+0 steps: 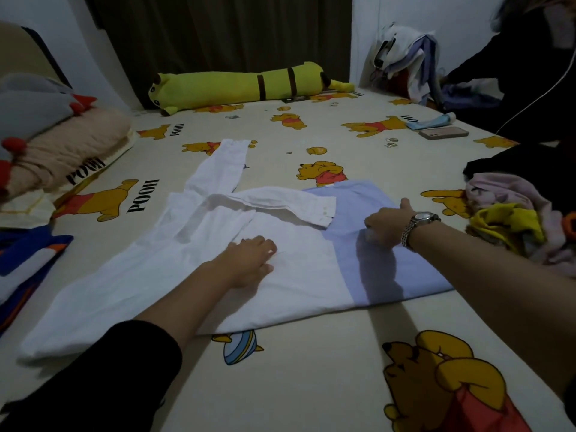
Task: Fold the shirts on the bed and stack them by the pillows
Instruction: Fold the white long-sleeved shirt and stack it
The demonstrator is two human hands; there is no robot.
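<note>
- Two hands work a white-and-blue shirt (290, 275) spread across the middle of the bed (311, 385).
- The left hand (249, 260) lies flat on the white half, fingers spread and relaxed, gripping nothing.
- The right hand (389, 226), wristwatch (419, 224) on its wrist, pinches the fabric where white meets blue.
- One sleeve is folded across the chest; the other points toward the far edge.
- A heap of clothes (511, 222) sits at the right edge.
- Pillows (62, 151) lie at the left edge.
- A yellow plush toy (237, 85) lies along the far edge.

L hand (249, 260) flat on shirt (174, 275), R hand (386, 227) pinching
</note>
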